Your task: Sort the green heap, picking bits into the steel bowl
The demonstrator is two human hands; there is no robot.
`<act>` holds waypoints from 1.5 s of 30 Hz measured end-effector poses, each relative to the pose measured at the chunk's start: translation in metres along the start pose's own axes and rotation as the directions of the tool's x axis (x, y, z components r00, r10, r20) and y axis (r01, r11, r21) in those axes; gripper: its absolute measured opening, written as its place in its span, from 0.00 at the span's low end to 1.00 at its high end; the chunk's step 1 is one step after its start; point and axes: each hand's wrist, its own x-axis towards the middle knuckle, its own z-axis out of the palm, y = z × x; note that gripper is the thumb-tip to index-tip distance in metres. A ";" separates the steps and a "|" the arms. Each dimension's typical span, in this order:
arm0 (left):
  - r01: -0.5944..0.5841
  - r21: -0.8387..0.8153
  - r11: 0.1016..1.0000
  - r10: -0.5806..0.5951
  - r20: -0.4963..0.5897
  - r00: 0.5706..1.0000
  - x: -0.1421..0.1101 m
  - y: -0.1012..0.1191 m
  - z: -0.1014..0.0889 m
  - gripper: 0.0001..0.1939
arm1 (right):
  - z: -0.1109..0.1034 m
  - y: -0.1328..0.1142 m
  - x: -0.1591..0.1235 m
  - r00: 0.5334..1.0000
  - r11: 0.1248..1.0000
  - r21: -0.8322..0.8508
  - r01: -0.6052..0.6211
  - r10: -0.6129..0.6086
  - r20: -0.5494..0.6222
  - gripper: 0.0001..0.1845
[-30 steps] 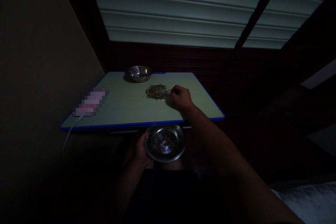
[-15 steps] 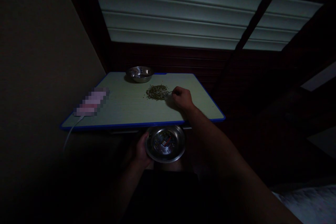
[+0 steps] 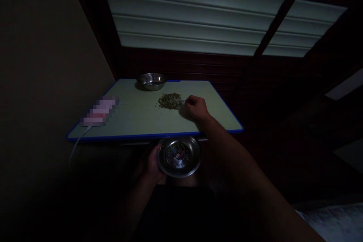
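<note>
A small pile of dark green grains [image 3: 169,100] lies on a pale table with a blue rim [image 3: 136,113]. My right hand [image 3: 195,107] rests on the table at the pile's right edge, fingers curled into a pinch on a small light object I cannot make out. My left hand [image 3: 152,162] grips the left rim of a shiny steel bowl [image 3: 179,156], held just below the table's near edge. The bowl has a label inside and a few grains.
A second steel bowl [image 3: 152,81] stands at the table's far edge. A blurred pink object [image 3: 99,110] with a white cable lies at the table's left. A wall is on the left, window panels beyond. The room is very dark.
My right hand stays at the pile's edge with little movement. The view has shifted slightly; the bowl in my left hand remains under the table's edge.
</note>
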 end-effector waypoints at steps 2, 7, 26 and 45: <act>0.001 0.000 1.000 -0.001 -0.006 1.000 -0.001 0.001 0.001 0.10 | 0.000 0.001 0.000 1.000 1.000 -0.011 -0.003 0.003 -0.009 0.09; -0.003 -0.007 1.000 0.003 -0.024 1.000 -0.002 0.002 0.003 0.10 | -0.001 0.001 0.001 0.999 0.999 -0.046 -0.009 0.007 -0.043 0.09; -0.014 0.021 1.000 0.014 -0.020 1.000 0.000 0.000 0.001 0.10 | 0.000 0.001 0.000 1.000 1.000 0.017 0.004 -0.004 -0.024 0.09; 0.011 -0.012 1.000 -0.012 -0.069 0.998 -0.003 0.001 0.006 0.09 | -0.002 -0.001 0.000 0.997 0.988 -0.135 -0.072 0.066 -0.047 0.09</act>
